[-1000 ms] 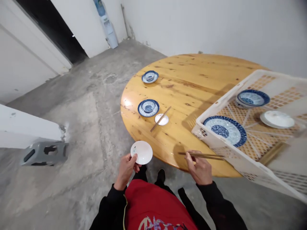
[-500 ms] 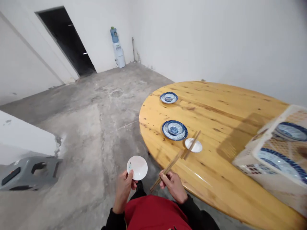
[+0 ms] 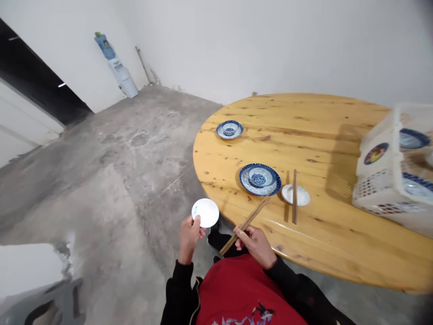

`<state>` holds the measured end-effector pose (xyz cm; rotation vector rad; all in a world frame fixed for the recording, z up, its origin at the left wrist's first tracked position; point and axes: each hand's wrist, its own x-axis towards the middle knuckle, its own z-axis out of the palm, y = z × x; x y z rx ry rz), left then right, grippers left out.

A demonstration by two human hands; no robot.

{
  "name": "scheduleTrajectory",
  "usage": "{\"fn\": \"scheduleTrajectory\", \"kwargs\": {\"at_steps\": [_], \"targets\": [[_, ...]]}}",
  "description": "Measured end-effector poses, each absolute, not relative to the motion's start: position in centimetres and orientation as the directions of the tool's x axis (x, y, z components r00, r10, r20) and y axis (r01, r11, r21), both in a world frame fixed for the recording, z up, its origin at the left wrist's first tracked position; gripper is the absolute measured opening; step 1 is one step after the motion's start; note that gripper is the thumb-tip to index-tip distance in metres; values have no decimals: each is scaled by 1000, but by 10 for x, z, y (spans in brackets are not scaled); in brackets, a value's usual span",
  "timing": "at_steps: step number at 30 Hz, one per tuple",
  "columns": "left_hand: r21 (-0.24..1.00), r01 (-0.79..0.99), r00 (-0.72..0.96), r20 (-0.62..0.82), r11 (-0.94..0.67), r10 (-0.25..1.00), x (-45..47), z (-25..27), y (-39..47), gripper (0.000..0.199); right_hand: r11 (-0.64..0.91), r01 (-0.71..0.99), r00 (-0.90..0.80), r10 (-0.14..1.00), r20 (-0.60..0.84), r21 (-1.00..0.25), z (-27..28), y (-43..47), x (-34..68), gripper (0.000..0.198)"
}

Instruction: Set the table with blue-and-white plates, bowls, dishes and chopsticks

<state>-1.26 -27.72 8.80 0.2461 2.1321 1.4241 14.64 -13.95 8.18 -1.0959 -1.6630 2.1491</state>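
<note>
Pinched at its rim, a small white saucer [image 3: 207, 211] is in my left hand [image 3: 191, 234], out beyond the table's edge. My right hand [image 3: 254, 243] grips a pair of wooden chopsticks [image 3: 249, 219], which point up toward the table. On the wooden table [image 3: 324, 243], a blue-and-white bowl [image 3: 261, 177] rests on a blue-rimmed plate [image 3: 243, 181]. To its right, another pair of chopsticks [image 3: 295, 203] lies across a white saucer [image 3: 303, 197]. Farther back sits a second blue-rimmed plate [image 3: 220, 132] with a bowl [image 3: 230, 130] on it.
A white plastic basket [image 3: 379, 189] holding blue-rimmed plates stands on the table at the right. A grey stool [image 3: 64, 298] is on the floor at lower left. By the far wall are a water dispenser [image 3: 122, 77] and a dark doorway [image 3: 30, 67].
The view has turned right, so the dispenser and doorway sit farther left and more of the basket's side shows. Both hands keep their holds, with the saucer now closer to the table's edge.
</note>
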Motion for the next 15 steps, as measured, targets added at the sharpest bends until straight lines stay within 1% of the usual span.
{"fn": "scheduleTrajectory", "kwargs": {"at_steps": [5,9,11,15], "targets": [[902,-164,-755,-375,399,538,-76,89,-229,43,-397,217,-636,635,-438,-892,71,-111,98,57],[871,-151,-668,-439,467,601,-118,90,-201,41,-450,149,-573,686,-448,-880,68,-88,59,57],[858,-135,-627,-461,495,628,-137,89,-188,39,-451,126,-545,713,-441,-884,67,-78,44,56],[864,-112,-579,-458,490,675,-171,85,-155,35,-421,88,-497,767,-406,-903,65,-65,28,55]]}}
